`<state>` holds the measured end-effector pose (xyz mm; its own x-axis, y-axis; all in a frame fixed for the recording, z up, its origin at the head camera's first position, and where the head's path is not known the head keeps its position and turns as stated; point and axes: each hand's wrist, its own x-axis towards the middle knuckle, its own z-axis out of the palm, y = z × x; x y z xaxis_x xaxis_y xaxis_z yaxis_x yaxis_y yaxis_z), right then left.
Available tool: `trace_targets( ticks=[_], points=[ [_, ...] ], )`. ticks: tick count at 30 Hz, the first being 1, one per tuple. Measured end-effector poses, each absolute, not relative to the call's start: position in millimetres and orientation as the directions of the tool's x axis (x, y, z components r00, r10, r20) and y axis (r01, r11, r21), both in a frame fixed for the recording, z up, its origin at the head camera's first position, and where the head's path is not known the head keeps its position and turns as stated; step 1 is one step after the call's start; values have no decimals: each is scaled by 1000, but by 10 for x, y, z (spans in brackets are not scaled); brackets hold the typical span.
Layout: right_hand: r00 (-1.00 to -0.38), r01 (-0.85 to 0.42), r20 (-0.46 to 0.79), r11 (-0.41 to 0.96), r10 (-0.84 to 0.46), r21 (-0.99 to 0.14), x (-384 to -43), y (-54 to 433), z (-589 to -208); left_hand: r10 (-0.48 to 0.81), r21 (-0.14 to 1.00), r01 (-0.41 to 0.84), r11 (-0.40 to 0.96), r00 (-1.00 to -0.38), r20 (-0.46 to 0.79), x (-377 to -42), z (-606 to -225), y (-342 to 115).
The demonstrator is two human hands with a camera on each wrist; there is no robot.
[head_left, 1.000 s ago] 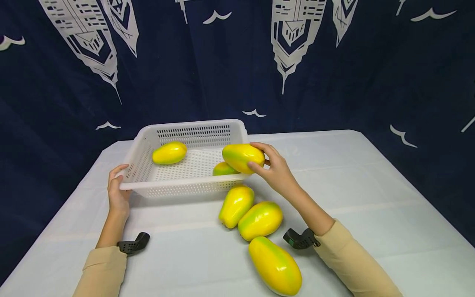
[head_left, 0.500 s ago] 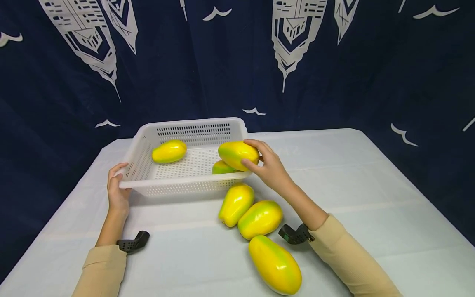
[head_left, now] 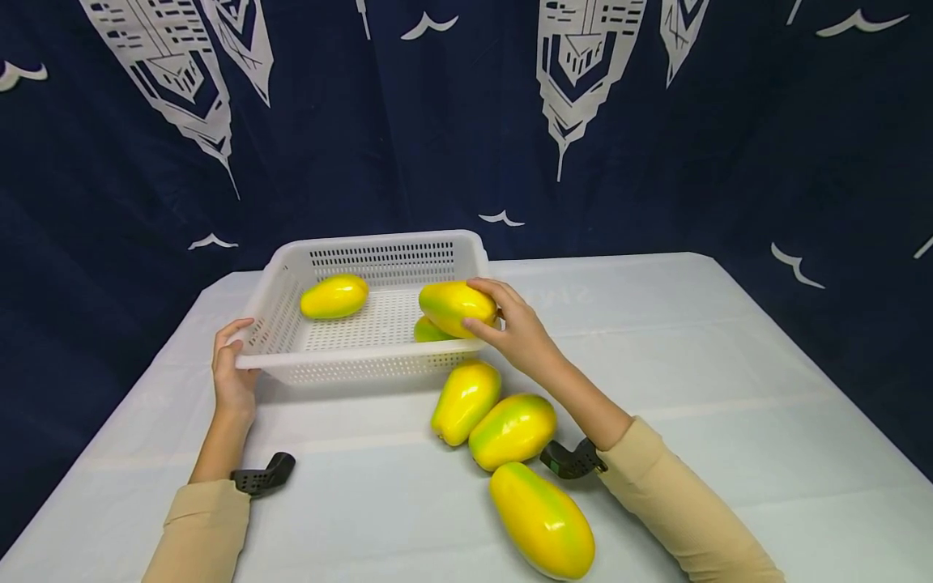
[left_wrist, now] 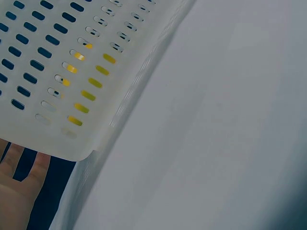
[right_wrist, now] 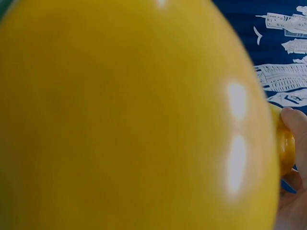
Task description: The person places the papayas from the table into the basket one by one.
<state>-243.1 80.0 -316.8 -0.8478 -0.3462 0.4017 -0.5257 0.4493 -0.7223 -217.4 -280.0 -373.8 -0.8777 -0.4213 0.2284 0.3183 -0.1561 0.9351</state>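
Observation:
In the head view, my right hand point(head_left: 513, 330) grips a yellow-green papaya point(head_left: 453, 306) by its right end, thumb in front and fingers behind. This papaya is over the right part of a white plastic basket point(head_left: 364, 356). Under it lies a second papaya point(head_left: 430, 330), partly hidden. Another papaya point(head_left: 335, 296) rests at the left inside the basket. My left hand point(head_left: 235, 376) holds the basket's front left corner, fingers over the rim. The left wrist view shows the perforated basket wall point(left_wrist: 57, 57) and part of that hand. A large papaya point(right_wrist: 134, 115) fills most of the right wrist view.
Several papayas lie on the white-covered table point(head_left: 350, 494): one papaya point(head_left: 466, 402) close to the basket's front, another papaya point(head_left: 513, 431) beside it, and one papaya point(head_left: 543, 521) nearest me. A dark blue printed curtain point(head_left: 452, 129) hangs behind the table.
My right hand has moved left with its papaya, further over the basket, covering more of the papaya below. The left hand and basket have stayed in place.

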Motion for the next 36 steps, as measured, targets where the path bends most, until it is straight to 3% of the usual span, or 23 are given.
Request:
trace_targets(
  ticks=[25, 36],
  points=[
    [-867, -499, 358, 604, -347, -622, -2412, 819, -3272, -434, 935, 321, -153, -872, 228, -2175, -3752, -2806],
    [-860, -510, 378, 587, -343, -628, -2379, 882, -3282, -426, 940, 307, -150, -878, 219, -2158, -3730, -2795]
  ],
)
